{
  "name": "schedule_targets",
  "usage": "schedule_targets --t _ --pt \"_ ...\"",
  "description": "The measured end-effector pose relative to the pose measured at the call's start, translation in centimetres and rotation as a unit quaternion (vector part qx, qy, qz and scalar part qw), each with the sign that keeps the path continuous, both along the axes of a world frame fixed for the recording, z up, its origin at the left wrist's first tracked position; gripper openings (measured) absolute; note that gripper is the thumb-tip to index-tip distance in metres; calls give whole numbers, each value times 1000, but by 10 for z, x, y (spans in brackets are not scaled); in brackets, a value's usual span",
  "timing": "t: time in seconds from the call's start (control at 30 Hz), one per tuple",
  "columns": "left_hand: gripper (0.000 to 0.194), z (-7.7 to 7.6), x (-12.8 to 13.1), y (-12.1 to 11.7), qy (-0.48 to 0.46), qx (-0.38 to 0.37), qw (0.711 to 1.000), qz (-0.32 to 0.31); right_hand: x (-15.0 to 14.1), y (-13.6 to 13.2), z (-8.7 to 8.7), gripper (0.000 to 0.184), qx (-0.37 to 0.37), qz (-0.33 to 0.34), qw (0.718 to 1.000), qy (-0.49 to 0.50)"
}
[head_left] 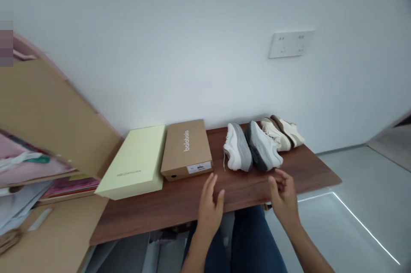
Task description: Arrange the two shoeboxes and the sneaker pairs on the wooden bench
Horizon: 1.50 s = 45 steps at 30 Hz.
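My left hand (211,204) hovers over the front edge of the brown wooden board (144,217), fingers apart and holding nothing. It is just in front of the brown shoe box (186,146) marked "balabala". My right hand (285,198) has its thumb and fingers apart, close to the toe of a grey and white sneaker (263,149); whether it touches is hard to tell. The matching white and grey sneaker (237,149) stands to its left, with a loose lace. Behind on the right, a pair of cream shoes (282,134) leans together on their sides.
A pale yellow shoe box (136,157) lies left of the brown one. At the far left stands a shelf (48,110) with papers and cloth. A white wall with a socket plate (290,44) rises behind the board. My legs (253,238) are below its front edge.
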<state>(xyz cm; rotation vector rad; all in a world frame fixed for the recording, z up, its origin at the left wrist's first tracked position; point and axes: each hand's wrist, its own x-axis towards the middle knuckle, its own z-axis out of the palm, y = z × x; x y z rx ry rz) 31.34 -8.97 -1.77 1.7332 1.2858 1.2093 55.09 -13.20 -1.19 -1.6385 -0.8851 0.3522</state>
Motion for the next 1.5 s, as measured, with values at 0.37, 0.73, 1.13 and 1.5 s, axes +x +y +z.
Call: schedule_targets --t 0.37,0.73,1.13,1.5 --pt "68 -8 -96 64 -53 -27 964 259 -148 118 25 67 19 227 973 25" --pt "53 48 -71 39 -56 121 958 255 -145 131 -5 54 -21 239 946 220" --pt "61 53 -44 23 13 163 979 120 -138 100 55 64 32 330 916 226" --pt "62 29 -76 52 22 42 977 209 -112 91 9 57 -29 224 956 186"
